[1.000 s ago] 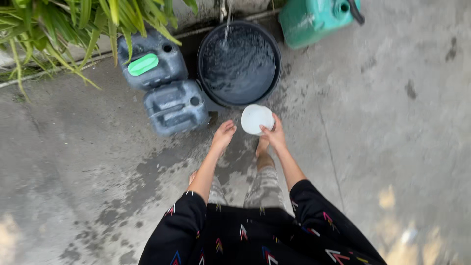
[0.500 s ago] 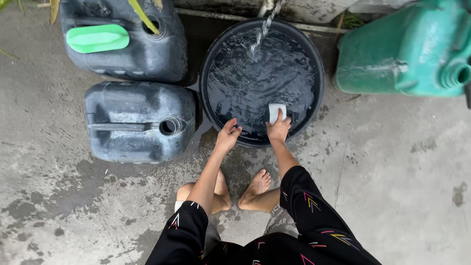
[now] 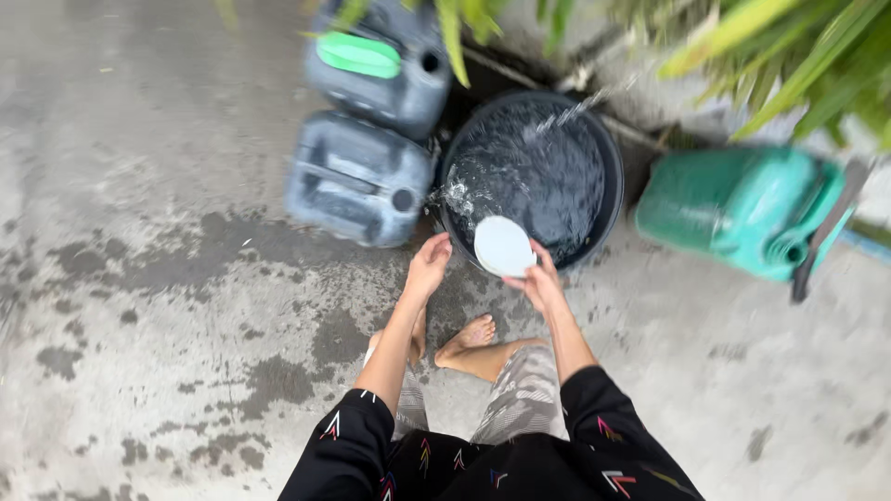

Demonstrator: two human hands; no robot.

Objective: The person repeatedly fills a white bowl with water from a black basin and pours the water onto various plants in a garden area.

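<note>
Right hand (image 3: 538,283) has lifted white bowl (image 3: 504,246), seemingly above basin (image 3: 613,199).

The black tub (image 3: 613,199) looks like smooth plastic, its water glossy and rippled. Beside the tub, two grey jerrycans (image 3: 357,181) are dull, matt plastic; the farther one has a shinier green cap (image 3: 359,54). On the tub's other side, the green can (image 3: 742,209) has a soft sheen. The white bowl (image 3: 504,246) at the tub's near rim looks smooth. The concrete ground (image 3: 148,306) is rough, with damp patches.
</note>
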